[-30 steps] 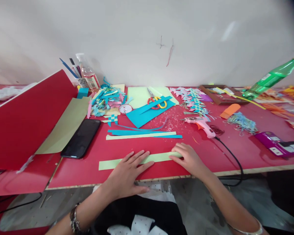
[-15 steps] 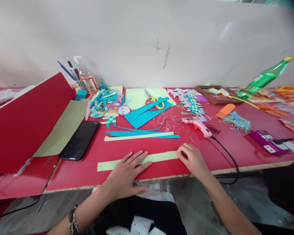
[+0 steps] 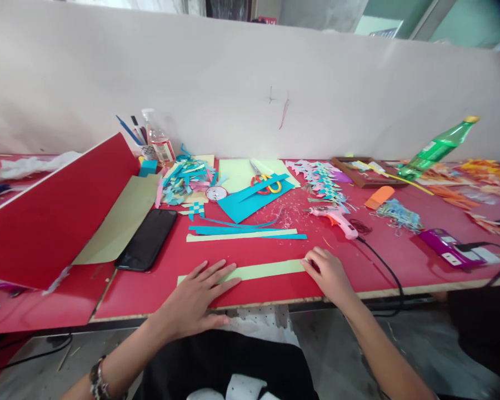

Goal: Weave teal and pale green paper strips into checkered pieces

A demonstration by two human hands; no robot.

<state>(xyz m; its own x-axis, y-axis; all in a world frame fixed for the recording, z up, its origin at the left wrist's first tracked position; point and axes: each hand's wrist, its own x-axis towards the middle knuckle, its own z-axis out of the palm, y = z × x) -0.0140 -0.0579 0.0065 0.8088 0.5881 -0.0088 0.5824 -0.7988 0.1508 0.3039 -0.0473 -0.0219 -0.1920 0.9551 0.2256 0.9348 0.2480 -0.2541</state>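
Note:
A long pale green paper strip (image 3: 262, 271) lies along the front of the red table (image 3: 358, 266). My left hand (image 3: 191, 300) rests flat on the strip's left part, fingers spread. My right hand (image 3: 329, 273) is at the strip's right end, fingers curled and pressing on that end. Behind the strip lie a cream strip and blue strips (image 3: 245, 233). A blue sheet (image 3: 250, 199) and scissors (image 3: 264, 180) with red and yellow handles sit farther back.
A black phone (image 3: 148, 240) and a tan sheet (image 3: 120, 219) lie left, beside a big red board (image 3: 50, 214). A pink glue gun (image 3: 335, 215) with its black cord (image 3: 383, 261) is right, then a purple device (image 3: 445, 247). A green bottle (image 3: 435, 147) leans by the white wall.
My left hand slid left along the green strip toward its left end. My right hand stayed at the right end. The view tilted up, showing more of the wall.

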